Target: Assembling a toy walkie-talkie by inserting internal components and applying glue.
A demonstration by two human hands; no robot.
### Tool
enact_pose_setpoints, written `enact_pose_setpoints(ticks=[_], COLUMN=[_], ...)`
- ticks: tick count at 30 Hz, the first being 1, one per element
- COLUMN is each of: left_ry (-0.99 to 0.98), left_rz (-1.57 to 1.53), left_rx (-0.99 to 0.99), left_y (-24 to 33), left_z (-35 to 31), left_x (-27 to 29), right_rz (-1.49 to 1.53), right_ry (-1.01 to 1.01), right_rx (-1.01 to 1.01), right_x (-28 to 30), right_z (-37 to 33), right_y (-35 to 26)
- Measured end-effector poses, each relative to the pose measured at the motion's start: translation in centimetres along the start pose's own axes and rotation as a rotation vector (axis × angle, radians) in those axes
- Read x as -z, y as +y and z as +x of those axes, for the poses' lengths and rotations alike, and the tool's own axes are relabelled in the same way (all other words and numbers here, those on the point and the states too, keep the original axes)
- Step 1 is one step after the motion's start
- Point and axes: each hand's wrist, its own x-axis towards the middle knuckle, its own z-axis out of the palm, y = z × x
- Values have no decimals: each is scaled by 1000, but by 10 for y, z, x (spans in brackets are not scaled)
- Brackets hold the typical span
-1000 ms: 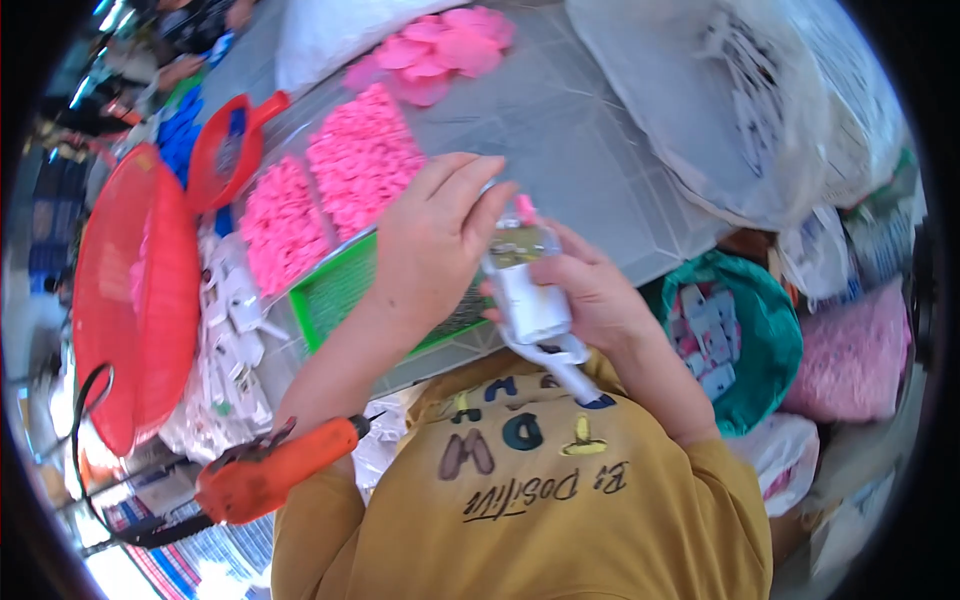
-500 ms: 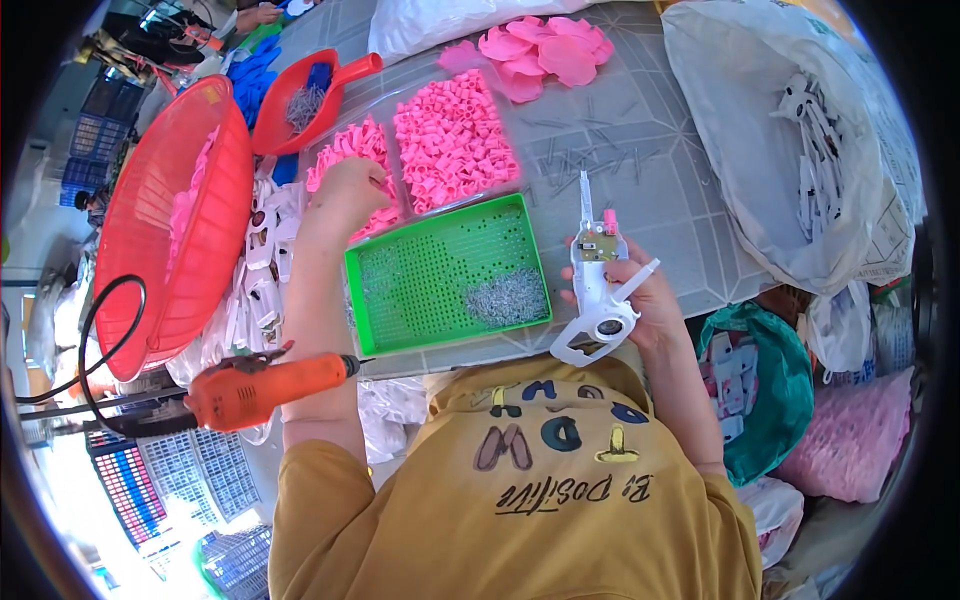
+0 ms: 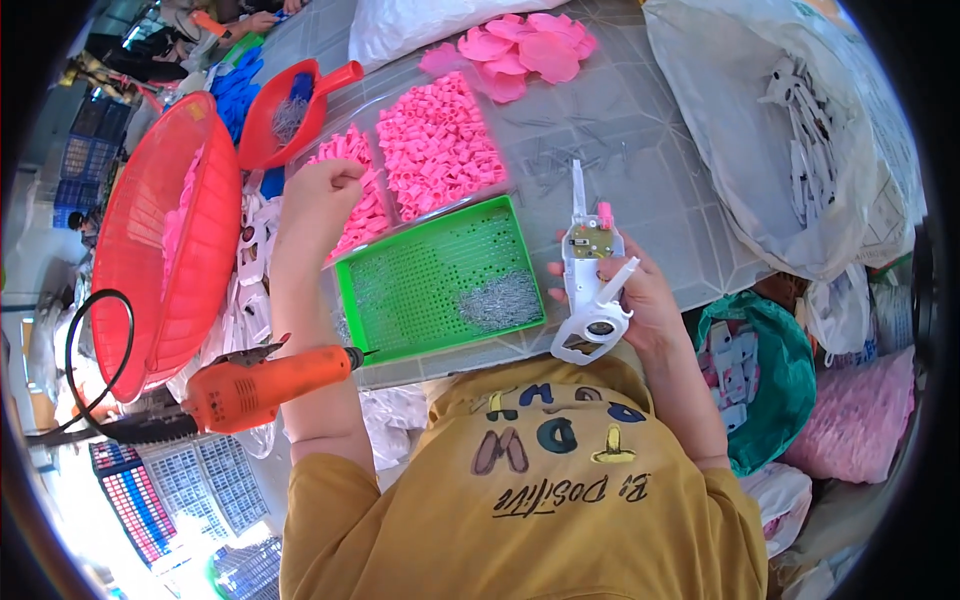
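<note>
My left hand (image 3: 322,195) is closed, fingertips pinched together above a section of small pink plastic pieces (image 3: 362,213). Whatever is between those fingers cannot be made out. On the right, my right hand (image 3: 648,298) grips a white plastic housing (image 3: 592,262) from its right side, some fingers passing behind it. The housing has a long narrow tip, a small circuit board (image 3: 592,241) in its open face, a pink piece (image 3: 604,214) beside the board, and a round dark part in its lower loop. Between my hands lies a green perforated tray (image 3: 345,312) with small metal screws (image 3: 503,300) heaped at its right.
An orange electric screwdriver (image 3: 262,388) hangs by my left forearm. Pink tubular pieces (image 3: 440,150) fill another section behind the tray. Thin metal pins (image 3: 575,150) lie scattered on the table. A red basket (image 3: 140,290) and red scoop (image 3: 262,130) are left; a white sack (image 3: 700,120) stands right.
My left hand has drawn up and to the left from among the small pink pieces, its fingers now curled in. My right hand keeps hold of the housing. The whole view has shifted slightly.
</note>
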Motion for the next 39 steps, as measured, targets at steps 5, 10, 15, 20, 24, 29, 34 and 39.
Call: enact_pose_setpoints(ticks=[5,10,15,20,24,29,34,39], left_ry=[-199,-349,-260,-408,-464,-422,-342,-337], left_rz=[-553,-722,-866,-1031,-1048,-981,-897,-869], left_rx=[-345,-635,-568,-287,-250,-297,-356,-310], left_y=[73,102,126,127,128,130,131,132], left_z=[-29,-44,-57,-60,-64,-64,-65,-65], left_x=[-17,-55,-75,-76,-75,-79,-83,-87], right_rz=[53,-2,-14,-65,-74,-71,-83,-140], right_ry=[-39,-50,-27,-21,-22,3,12,34], right_rx=[-51,-14,24,67,87,79,88,134], right_x=[-3,-19,-21,-14,-13,-14,-14,-20], right_z=[5,-1,-7,-6,-7,-9,-9,-11], right_y=[-7,-14,-11,-11,-11,-10,-7,-5])
